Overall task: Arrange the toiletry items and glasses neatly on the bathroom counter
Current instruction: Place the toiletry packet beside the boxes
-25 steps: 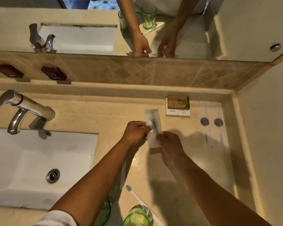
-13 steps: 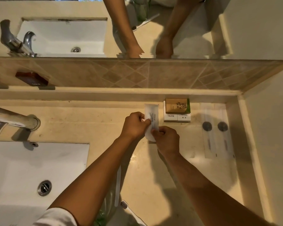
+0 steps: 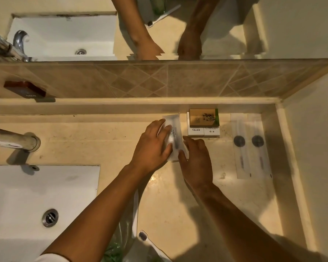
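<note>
A white sachet (image 3: 175, 136) lies flat on the beige counter (image 3: 106, 140), just left of a stack of small white boxes (image 3: 204, 131) topped by a tan and green box (image 3: 203, 118). My left hand (image 3: 152, 146) presses on the sachet's left side, fingers spread over it. My right hand (image 3: 196, 161) touches its right and lower edge with the fingertips. Two clear packets with dark round discs (image 3: 251, 146) lie side by side further right. At the bottom edge sit green glasses (image 3: 113, 252) and a white toothbrush (image 3: 146, 240), partly hidden by my left arm.
A white sink (image 3: 36, 201) with a chrome tap (image 3: 13, 142) fills the left. A raised ledge (image 3: 121, 101) and tiled backsplash run along the back, with a mirror above. A wall (image 3: 314, 167) closes the counter on the right.
Both hands carried the sachet away from me and lowered it onto the counter beside the boxes. The view shifted, so the tap and glasses slid toward the frame edges.
</note>
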